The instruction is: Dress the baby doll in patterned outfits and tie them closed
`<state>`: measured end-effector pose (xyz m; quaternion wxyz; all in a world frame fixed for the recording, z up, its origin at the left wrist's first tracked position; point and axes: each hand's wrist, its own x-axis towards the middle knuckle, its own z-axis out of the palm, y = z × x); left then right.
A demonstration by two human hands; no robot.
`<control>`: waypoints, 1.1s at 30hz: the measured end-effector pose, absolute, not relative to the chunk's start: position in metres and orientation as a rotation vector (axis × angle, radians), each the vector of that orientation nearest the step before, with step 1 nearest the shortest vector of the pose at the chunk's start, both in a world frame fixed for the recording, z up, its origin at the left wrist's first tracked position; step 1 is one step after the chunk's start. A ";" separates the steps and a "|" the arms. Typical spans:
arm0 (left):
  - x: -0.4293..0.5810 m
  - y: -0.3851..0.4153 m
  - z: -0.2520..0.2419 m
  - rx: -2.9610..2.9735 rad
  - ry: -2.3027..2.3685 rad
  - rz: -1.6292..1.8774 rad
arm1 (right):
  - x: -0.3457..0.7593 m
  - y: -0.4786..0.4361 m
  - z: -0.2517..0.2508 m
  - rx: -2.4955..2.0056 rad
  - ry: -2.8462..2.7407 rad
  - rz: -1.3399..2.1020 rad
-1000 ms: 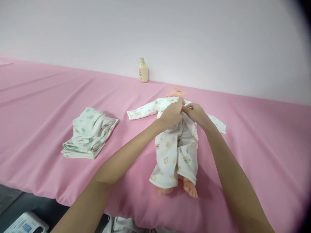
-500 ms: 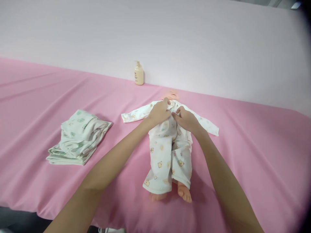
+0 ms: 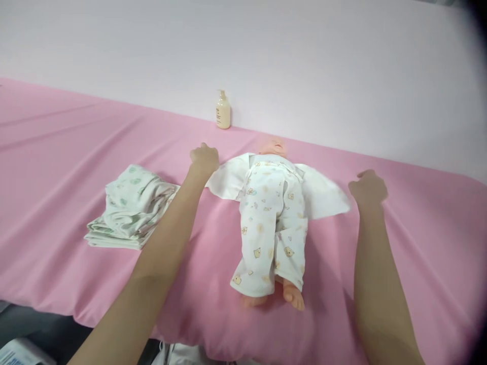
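Note:
A baby doll [image 3: 293,295] lies on its back with bare feet towards me, wearing white long trousers [image 3: 261,228] printed with small yellow animals. The two front flaps of its white top [image 3: 323,195] are folded outward, plain inner side up, hiding the sleeves. My left hand [image 3: 204,157] is curled closed beside the outer end of the left flap [image 3: 230,177]. Off the tip of the right flap, my right hand [image 3: 368,187] has its fingers curled in. Whether either hand pinches cloth is hidden.
Left of the doll lies a stack of folded white cloths [image 3: 129,213] with green prints. A cream pump bottle [image 3: 223,112] stands by the white wall [image 3: 323,76]. The pink sheet [image 3: 205,279] covers the surface, its front edge hanging towards me.
Both hands have moved apart from the doll's chest, left hand to the left, right hand to the right. The top's front has been opened and its flaps spread outward over the sleeves.

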<state>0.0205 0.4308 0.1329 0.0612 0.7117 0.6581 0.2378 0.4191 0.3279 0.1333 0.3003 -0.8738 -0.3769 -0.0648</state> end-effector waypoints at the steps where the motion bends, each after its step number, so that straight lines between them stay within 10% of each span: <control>1: 0.025 0.428 0.134 2.176 1.981 0.683 | 0.423 0.328 0.132 -2.336 -1.019 -0.177; 8: 0.118 0.385 0.121 2.629 1.209 0.608 | 0.318 0.354 0.107 -1.648 -1.701 0.012; 33: 0.119 0.332 0.071 2.710 1.301 0.889 | 0.277 0.297 0.058 -1.554 -1.926 -0.131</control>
